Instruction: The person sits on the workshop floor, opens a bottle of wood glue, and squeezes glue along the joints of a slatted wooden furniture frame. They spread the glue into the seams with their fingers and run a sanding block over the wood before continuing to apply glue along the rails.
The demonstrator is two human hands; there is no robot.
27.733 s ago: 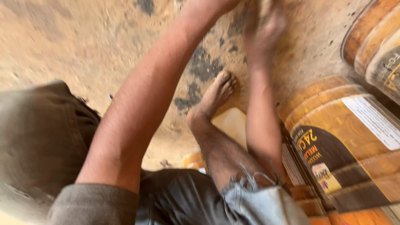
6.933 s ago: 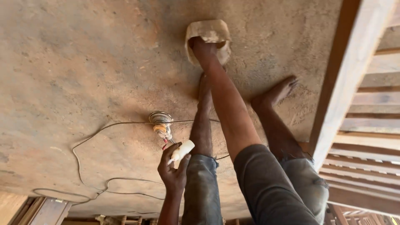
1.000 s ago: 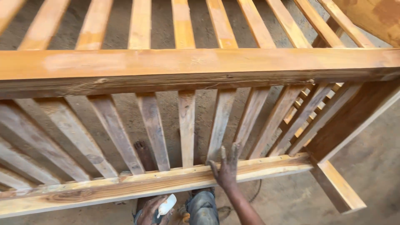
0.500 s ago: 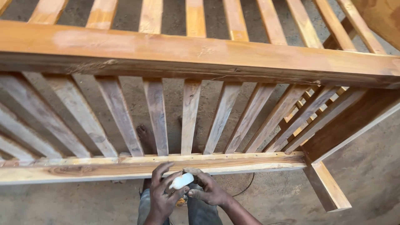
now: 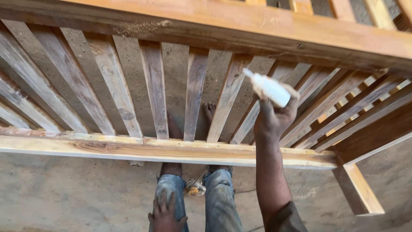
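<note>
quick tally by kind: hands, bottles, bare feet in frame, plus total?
Hands: 2, the right hand gripping the bottle and the left hand resting on the jeans-clad knee.
Small white plastic squeeze bottle: 1
Bare feet behind the wooden slats: 2, one mostly hidden.
Total: 5

feet [image 5: 209, 112] partly behind slats [image 5: 194, 94], left hand [image 5: 166, 215] cut by bottom edge, small object [image 5: 195, 188] between knees unclear

Narrow gaps between wooden slats [image 5: 155, 90], rails [image 5: 128, 148] across.
</note>
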